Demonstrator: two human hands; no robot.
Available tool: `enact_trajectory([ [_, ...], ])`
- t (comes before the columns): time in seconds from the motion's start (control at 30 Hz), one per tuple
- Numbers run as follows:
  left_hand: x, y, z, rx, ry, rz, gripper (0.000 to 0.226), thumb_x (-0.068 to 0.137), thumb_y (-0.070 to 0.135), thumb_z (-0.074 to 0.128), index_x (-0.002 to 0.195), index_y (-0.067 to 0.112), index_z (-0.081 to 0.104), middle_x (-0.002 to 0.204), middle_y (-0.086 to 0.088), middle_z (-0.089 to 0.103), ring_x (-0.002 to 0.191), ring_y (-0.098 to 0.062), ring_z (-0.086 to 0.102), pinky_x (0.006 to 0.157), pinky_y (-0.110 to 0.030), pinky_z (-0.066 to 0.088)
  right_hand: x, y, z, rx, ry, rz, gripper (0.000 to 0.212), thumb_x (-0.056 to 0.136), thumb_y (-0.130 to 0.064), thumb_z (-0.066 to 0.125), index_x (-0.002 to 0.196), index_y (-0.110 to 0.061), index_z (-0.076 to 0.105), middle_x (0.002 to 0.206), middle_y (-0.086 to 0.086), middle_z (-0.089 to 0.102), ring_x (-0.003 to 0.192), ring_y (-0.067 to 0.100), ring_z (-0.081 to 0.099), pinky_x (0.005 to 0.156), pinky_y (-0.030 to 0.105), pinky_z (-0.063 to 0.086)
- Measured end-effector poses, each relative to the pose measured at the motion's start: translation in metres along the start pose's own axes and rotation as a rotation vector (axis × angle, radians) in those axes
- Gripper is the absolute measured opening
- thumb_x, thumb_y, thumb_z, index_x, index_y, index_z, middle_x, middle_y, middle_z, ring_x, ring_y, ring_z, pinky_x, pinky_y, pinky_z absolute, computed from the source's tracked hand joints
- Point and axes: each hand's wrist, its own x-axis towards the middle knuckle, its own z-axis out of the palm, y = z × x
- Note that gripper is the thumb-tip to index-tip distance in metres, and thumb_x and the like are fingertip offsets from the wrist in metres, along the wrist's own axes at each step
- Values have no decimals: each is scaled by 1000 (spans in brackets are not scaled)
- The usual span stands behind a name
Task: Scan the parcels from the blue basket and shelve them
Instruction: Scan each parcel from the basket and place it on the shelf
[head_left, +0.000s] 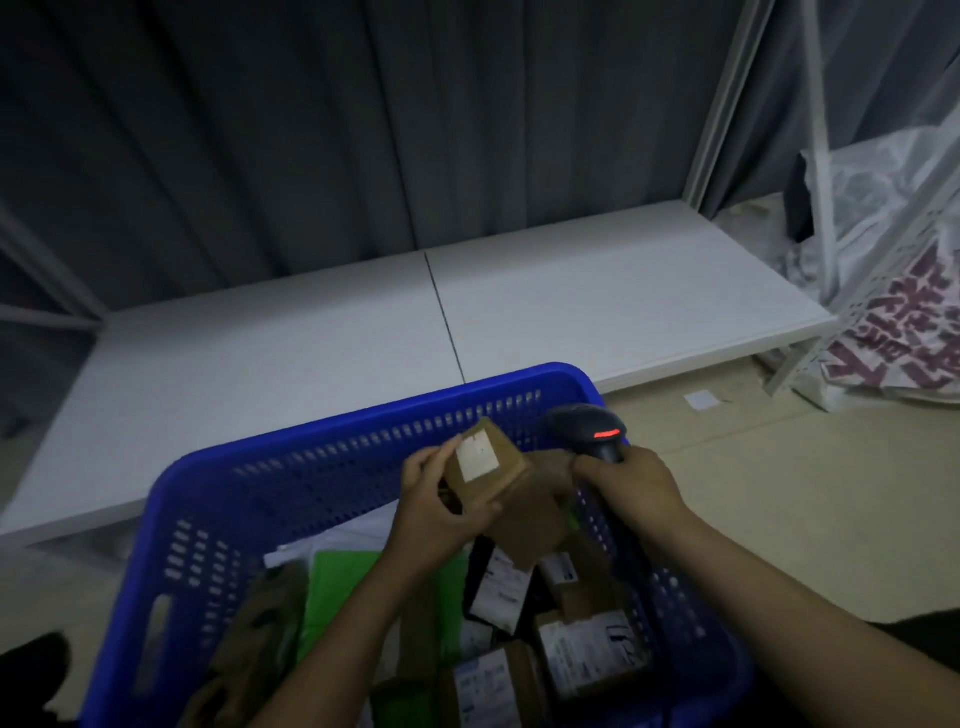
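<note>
One brown parcel (498, 483) is held just below frame centre, over the blue basket (322, 447). Its long axis slants from upper left to lower right, and its white label (475, 457) faces the camera. The left hand (441, 514) grips it, and the right hand (628, 486) clasps a black scanner (589, 423) just right of it, with its head pointing left.

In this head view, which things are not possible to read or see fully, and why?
Head view only:
- Label on the small box: text too blurred.
- Scanner: handle hidden inside the right grip.
- Parcels in the blue basket: nearest ones cut off by the bottom edge, labels blurred.
- Printed bag: cut by the right edge, partly behind the white frame.
</note>
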Motion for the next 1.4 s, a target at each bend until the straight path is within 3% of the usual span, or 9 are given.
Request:
enact_trajectory([
  [0.2, -48, 30, -45, -383, 94, -24, 95, 62, 51, 78, 144, 32, 34, 146, 10, 29, 124, 3, 43, 88, -12, 48, -20, -6, 10, 687, -321, 309, 22, 84, -24, 70, 96, -5, 67, 88, 17, 67, 68, 28, 64, 60, 34, 56],
  [0.3, -62, 28, -60, -362, 38, -52, 108, 56, 67, 77, 148, 39, 28, 151, 16, 27, 132, -3, 39, 101, -26, 46, -24, -5, 14, 658, -284, 171, 27, 83, -24, 72, 100, -3, 68, 86, 16, 69, 74, 30, 65, 66, 36, 54],
  [0.43, -73, 32, -71, -475, 101, -153, 81, 68, 69, 68, 136, 34, 42, 136, 10, 50, 113, 0, 54, 91, -25, 52, -32, -13, 15, 549, -198, -86, 19, 83, -23, 73, 97, -10, 73, 92, 13, 74, 88, 28, 67, 77, 38, 50],
  [0.57, -78, 32, -72, -498, 164, -239, 62, 80, 33, 73, 130, 28, 38, 134, -1, 52, 110, -10, 59, 82, -26, 54, -36, -18, 20, 449, -268, -160, 21, 83, -27, 72, 97, -12, 73, 92, 10, 75, 90, 25, 69, 83, 41, 52],
  [0.73, -85, 26, -82, -402, 186, -245, 104, 72, -2, 77, 145, 43, 18, 145, 8, 34, 126, -20, 47, 79, -33, 57, -37, -25, 25, 438, -357, -144, 21, 85, -26, 69, 101, -12, 70, 98, 12, 73, 95, 27, 68, 93, 46, 53],
  [0.9, -86, 21, -90, -354, 142, -250, 116, 68, 3, 83, 152, 38, 13, 157, 7, 23, 126, -12, 45, 66, -15, 54, -35, -31, 27, 719, -434, -29, 20, 88, -20, 63, 97, -3, 70, 108, 20, 72, 102, 31, 68, 100, 46, 49],
  [1.03, -86, 22, -90, -356, 113, -232, 112, 69, 18, 85, 148, 48, 12, 154, 10, 28, 128, -18, 48, 80, -27, 57, -33, -31, 29, 777, -489, 23, 18, 83, -27, 66, 82, -9, 69, 114, 18, 70, 106, 33, 65, 103, 47, 43],
  [1.2, -87, 43, -91, -613, 122, -347, 78, 72, 60, 59, 141, 49, 25, 129, 11, 52, 111, -16, 59, 79, -41, 59, -32, -28, 33, 701, -473, 28, 26, 79, -29, 70, 93, -7, 68, 97, 14, 72, 85, 26, 69, 88, 42, 49],
  [1.4, -82, 34, -93, -759, 277, -411, 42, 93, 23, 60, 131, 28, 43, 116, -7, 68, 99, -28, 68, 84, -48, 56, -34, -26, 36, 485, -516, -56, 26, 90, -22, 63, 113, -10, 67, 105, 7, 75, 102, 23, 70, 97, 42, 49],
])
